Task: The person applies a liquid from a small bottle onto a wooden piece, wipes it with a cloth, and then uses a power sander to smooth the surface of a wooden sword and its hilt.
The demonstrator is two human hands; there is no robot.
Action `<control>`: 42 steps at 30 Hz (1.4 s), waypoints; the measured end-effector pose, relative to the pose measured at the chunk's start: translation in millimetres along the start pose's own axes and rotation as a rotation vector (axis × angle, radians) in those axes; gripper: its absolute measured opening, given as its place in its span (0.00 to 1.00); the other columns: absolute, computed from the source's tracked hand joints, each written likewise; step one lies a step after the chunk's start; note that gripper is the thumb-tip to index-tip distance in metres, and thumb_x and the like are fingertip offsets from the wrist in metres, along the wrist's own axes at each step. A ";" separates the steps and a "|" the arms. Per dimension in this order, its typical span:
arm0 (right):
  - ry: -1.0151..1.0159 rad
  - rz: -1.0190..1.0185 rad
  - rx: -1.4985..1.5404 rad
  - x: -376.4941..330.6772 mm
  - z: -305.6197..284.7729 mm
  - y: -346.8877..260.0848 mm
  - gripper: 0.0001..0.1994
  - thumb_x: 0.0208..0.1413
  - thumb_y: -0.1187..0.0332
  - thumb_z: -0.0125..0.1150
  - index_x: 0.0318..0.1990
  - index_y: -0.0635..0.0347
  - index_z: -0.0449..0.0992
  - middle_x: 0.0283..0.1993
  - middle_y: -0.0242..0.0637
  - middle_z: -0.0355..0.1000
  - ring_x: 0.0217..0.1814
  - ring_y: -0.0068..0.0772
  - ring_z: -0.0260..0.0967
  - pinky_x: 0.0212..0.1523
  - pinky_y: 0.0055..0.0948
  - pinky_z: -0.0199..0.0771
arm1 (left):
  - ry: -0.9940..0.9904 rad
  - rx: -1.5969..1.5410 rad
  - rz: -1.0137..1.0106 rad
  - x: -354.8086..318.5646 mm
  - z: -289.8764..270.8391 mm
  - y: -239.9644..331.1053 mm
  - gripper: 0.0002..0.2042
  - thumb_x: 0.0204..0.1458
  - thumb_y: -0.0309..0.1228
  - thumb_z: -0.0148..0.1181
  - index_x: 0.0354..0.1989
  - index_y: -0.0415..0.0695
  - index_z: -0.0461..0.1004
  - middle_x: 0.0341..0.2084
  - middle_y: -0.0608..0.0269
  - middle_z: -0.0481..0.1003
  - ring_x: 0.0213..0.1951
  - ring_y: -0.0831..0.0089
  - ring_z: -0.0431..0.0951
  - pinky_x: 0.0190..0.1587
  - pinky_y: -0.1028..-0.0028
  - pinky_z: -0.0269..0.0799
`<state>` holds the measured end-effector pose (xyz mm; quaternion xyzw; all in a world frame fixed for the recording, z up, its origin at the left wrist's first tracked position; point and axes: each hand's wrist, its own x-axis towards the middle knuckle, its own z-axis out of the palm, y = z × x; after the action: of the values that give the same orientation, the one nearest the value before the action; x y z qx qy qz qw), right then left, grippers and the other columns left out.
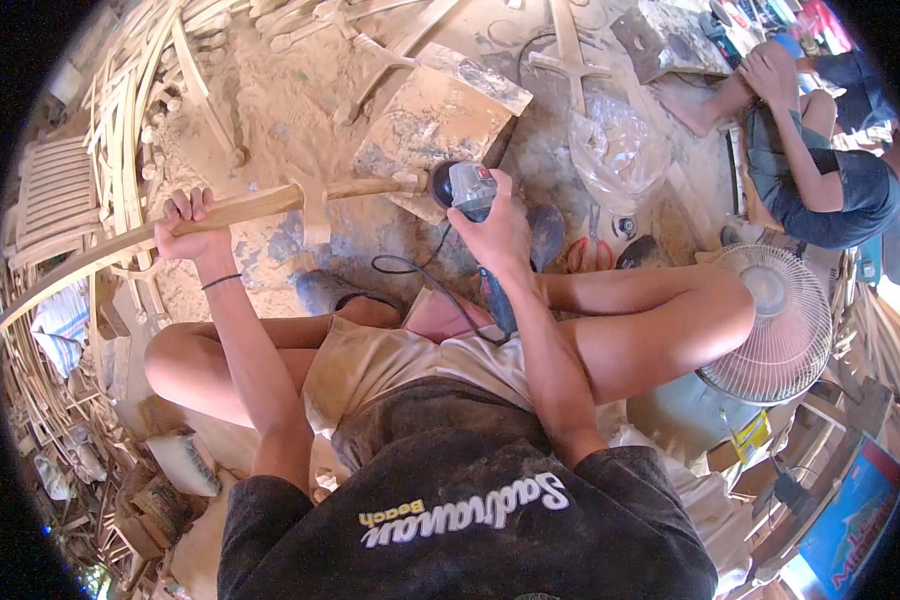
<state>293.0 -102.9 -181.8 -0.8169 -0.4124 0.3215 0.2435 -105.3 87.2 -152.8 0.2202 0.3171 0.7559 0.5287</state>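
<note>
- A long, curved, pale wooden sword-shaped piece (255,207) is stretched from nine towards twelve o'clock; its blade is wrapped by the left hand (185,229) near ten, apparently for steadiness.
- A grey-headed, dark-bodied power grinder (478,197) is clasped by the right hand (501,228) at twelve, likely for control.
- The sword's bare wood is interrupted by a broad crossguard (315,213).

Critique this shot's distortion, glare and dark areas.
Head view: black borders surround the round fisheye image; same head view: the clear plastic bag shows glints, and light washes out at the far right edge; head view again: the wooden sword curves, though how much is lens bending cannot be told.
</note>
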 end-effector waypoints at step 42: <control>0.060 0.025 -0.100 -5.1 -19.3 -1.7 0.43 0.55 0.51 0.76 0.75 0.45 0.57 0.46 0.60 0.84 0.50 0.69 0.82 0.54 0.58 0.80 | 0.101 0.126 0.022 -8.3 9.7 -5.4 0.09 0.44 0.32 0.55 0.25 0.53 0.59 0.23 0.66 0.64 0.24 0.70 0.62 0.33 0.70 0.63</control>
<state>303.9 -108.7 -166.0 -0.8424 -0.4101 0.2788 0.2108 -92.4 83.1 -149.8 0.2184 0.3878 0.7504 0.4887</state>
